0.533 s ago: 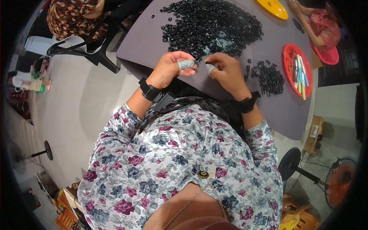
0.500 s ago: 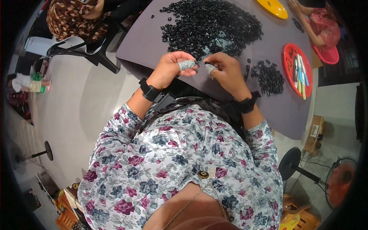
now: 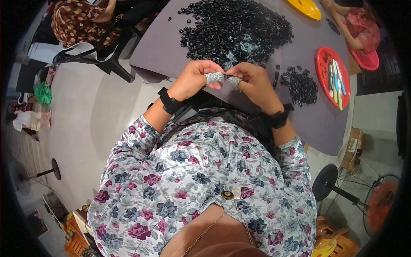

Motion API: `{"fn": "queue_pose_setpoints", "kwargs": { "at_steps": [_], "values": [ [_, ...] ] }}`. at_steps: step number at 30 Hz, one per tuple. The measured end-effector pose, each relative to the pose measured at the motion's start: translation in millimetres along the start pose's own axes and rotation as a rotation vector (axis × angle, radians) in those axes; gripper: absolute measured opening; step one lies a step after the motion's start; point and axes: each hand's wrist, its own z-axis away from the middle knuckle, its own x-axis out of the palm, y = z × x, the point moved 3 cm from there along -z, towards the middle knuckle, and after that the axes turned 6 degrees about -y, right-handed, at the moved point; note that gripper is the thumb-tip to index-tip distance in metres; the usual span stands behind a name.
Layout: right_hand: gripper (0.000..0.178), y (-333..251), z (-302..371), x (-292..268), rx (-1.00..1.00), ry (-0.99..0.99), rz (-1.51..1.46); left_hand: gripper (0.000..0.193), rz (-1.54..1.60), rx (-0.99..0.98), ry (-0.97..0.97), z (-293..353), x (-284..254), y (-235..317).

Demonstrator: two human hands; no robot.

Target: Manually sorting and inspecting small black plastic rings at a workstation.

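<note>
Over the near edge of the table, my left hand (image 3: 192, 81) and my right hand (image 3: 258, 84) meet with their fingertips together. Pinched between them is a small black piece (image 3: 226, 77), mostly hidden by the fingers. Both thumbs wear grey speckled wraps. Just beyond the hands spreads a large heap of small black pieces (image 3: 235, 28), with some pale, bluish scraps (image 3: 246, 48) on its near side. To the right of my right hand lies a smaller pile of similar black pieces (image 3: 300, 88).
A red tray (image 3: 320, 83) holding slim white, blue and green tools (image 3: 337, 81) sits at the table's right, with a yellow plate (image 3: 305, 8) farther back. Another person's arm (image 3: 347, 34) reaches the table at far right. A black chair (image 3: 109, 60) stands left; a fan (image 3: 324, 182) stands right.
My hands have drawn closer together, and their fingertips now meet around the black piece. Both thumbs press inward.
</note>
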Motion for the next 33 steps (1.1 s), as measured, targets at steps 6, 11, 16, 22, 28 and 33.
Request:
{"fn": "queue_pose_setpoints", "kwargs": {
  "at_steps": [6, 11, 16, 22, 28, 33],
  "values": [
    [0.030, -13.2, 4.0, -4.9, 0.107, -0.074, 0.050, 0.014, -0.016, -0.001, -0.025, -0.9, 4.3, -0.2],
    [0.028, -4.0, 8.4, -7.7, 0.069, -0.057, -0.011, 0.019, 0.001, 0.006, -0.064, -6.0, 7.9, -6.1],
    [0.027, -8.3, 13.9, -11.0, 0.074, -0.053, 0.058, 0.024, -0.040, -0.066, -0.082, -9.8, 21.4, -6.9],
    [0.029, -15.0, 20.5, -7.0, 0.057, -0.101, 0.224, 0.019, -0.692, 0.130, -0.065, -10.3, 25.1, -6.4],
    [0.033, -16.9, 19.7, 6.1, -0.054, -0.095, 0.391, 0.031, -1.011, 0.321, 0.000, -5.6, 32.1, 1.6],
    [0.030, -15.1, 17.2, 14.6, -0.063, -0.095, 0.409, 0.031, -0.942, 0.141, -0.037, -1.9, 33.3, 18.2]
  ]
}}
